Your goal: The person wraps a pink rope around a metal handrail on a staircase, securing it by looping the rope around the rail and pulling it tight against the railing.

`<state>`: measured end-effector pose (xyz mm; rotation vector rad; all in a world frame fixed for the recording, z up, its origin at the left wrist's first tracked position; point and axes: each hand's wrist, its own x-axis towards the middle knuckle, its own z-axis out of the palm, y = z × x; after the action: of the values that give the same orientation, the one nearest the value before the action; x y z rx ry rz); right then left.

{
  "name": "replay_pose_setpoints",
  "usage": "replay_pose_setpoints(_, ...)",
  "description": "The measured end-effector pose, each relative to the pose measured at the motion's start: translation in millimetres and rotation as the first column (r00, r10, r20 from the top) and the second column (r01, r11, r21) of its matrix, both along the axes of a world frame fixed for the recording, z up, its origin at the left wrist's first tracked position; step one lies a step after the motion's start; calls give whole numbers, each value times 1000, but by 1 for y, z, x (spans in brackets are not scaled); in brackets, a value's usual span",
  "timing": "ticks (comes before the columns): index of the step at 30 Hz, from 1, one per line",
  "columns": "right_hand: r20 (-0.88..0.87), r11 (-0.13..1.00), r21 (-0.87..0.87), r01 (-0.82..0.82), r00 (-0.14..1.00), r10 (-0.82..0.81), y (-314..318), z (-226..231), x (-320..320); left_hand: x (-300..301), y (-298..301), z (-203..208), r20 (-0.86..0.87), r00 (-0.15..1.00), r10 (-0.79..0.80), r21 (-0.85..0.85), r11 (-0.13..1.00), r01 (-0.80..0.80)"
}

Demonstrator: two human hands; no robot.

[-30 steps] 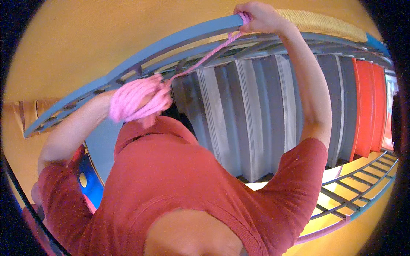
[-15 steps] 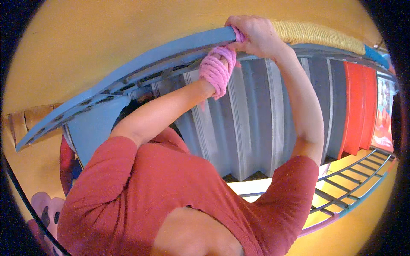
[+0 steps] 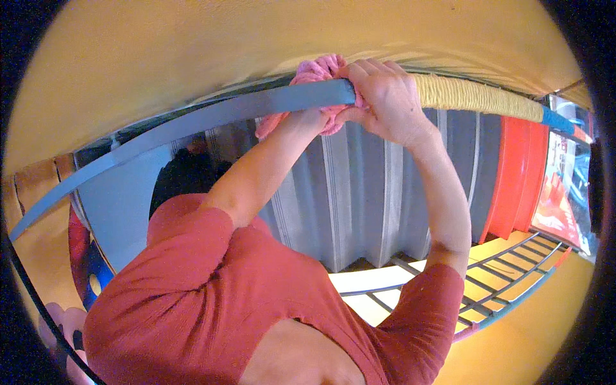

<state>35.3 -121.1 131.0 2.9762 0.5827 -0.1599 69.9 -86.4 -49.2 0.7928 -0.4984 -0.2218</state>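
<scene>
Two hands point(image 3: 378, 96), one pink yarn bundle point(image 3: 317, 70), one blue bar point(image 3: 212, 119).

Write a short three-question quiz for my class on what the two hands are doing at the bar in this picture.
1. True or false: the right hand grips the blue bar.
2. What colour is the yarn bundled at the left hand?
3. The wrapping on the bar right of the hands is: A yellow, B green, C black.

Key: 1 true; 2 pink; 3 A.
</scene>
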Motion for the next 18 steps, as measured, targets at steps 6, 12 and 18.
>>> replay_pose_setpoints(6, 63, 994, -84, 72, 996, -67, 8, 0, -11, 0, -13, 4, -368, 892, -263, -717, 691, -92)
replay_pose_setpoints(12, 111, 971, -173, 167, 983, -149, 15, -6, -6, -6, -7, 14, -312, 661, -682, -932, 356, -72)
replay_pose_setpoints(18, 216, 977, -168, 133, 972, -95, 14, -11, 0, 0, -22, 9, -91, 730, -677, -995, 29, -97)
